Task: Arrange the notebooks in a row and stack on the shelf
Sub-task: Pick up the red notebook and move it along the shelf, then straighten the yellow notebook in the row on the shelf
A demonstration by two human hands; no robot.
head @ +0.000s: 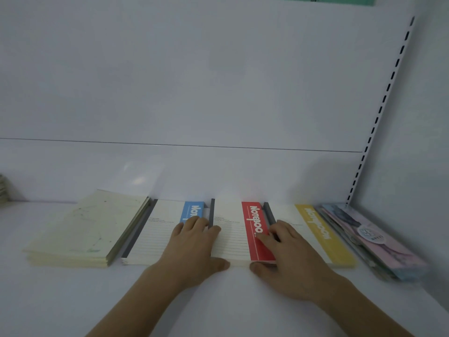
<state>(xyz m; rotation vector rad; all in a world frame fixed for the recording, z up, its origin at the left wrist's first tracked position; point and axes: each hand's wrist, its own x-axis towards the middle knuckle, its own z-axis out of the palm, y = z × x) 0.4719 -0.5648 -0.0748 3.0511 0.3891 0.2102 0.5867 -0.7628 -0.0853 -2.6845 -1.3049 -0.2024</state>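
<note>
While both hands rest on the middle stack, the row on the shelf [60, 300] looks close to finished; judgement only, from how things lie.

Left to right:
- Far left edge: a dim pile of something [3, 189], cropped and too dark to identify.
- Cream notebook stack [85, 229]: several deep, flat, cover marked with faint green scribbles. Sits just beside the next stack, slightly skewed to it.
- Blue-banded notebook stack [165, 229]: lined white cover, grey spine on its left side, flat.
- Left hand [194, 249]: fingers spread and laid flat across the seam between the blue and red stacks, thumb at the front edge. Holding nothing; pressing or nudging.
- Red-banded notebook stack [230, 237]: the one being squared up, flat, touching its neighbours on both sides.
- Right hand [284, 254]: fingers spread over the red band and the grey spine beyond, thumb hooked on the front edge. Nothing gripped.
- Yellow-banded notebook stack [323, 234]: flat, front edge roughly level with the red one.
- Pink and blue patterned notebooks [374, 242]: fanned and slumped, edges not aligned.

Remaining, as I judge it: tidy the patterned pile, straighten the cream stack, level the front edges.

Obstructions: slotted upright [379, 113] and side wall crowd the right end, leaving little room to shift anything rightward. Back panel [194, 81] is bare.
</note>
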